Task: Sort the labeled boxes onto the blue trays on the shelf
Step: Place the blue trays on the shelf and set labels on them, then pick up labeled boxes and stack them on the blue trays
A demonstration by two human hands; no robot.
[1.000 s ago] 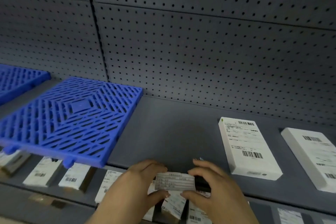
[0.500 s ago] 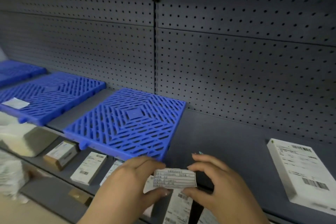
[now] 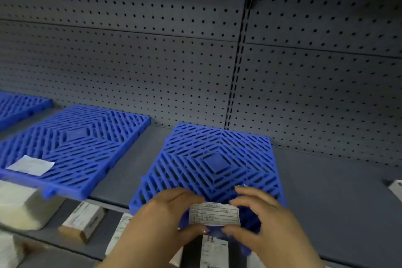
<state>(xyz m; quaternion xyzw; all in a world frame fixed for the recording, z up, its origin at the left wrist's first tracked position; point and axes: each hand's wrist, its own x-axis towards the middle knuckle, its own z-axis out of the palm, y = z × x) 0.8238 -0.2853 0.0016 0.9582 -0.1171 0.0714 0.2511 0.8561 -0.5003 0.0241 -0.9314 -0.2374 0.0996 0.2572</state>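
A small white paper label (image 3: 215,213) with printed lines is pinched between both hands. My left hand (image 3: 161,222) grips its left edge and my right hand (image 3: 265,220) its right edge. They hold it over the front edge of a blue slatted tray (image 3: 217,159) on the grey shelf. A second blue tray (image 3: 87,137) lies to the left with a white label (image 3: 30,165) on its front corner. A third blue tray (image 3: 19,104) shows at the far left. Labeled boxes (image 3: 83,221) lie on the lower shelf.
A grey pegboard wall (image 3: 152,61) backs the shelf. A white box corner (image 3: 397,189) pokes in at the right edge. Pale wrapped packages (image 3: 19,207) sit at the lower left. More labeled boxes (image 3: 214,250) lie under my hands.
The view has swung left: the trays slid rightward in frame and the white boxes on the right nearly left it. Both hands keep holding the label, now over the tray's front edge.
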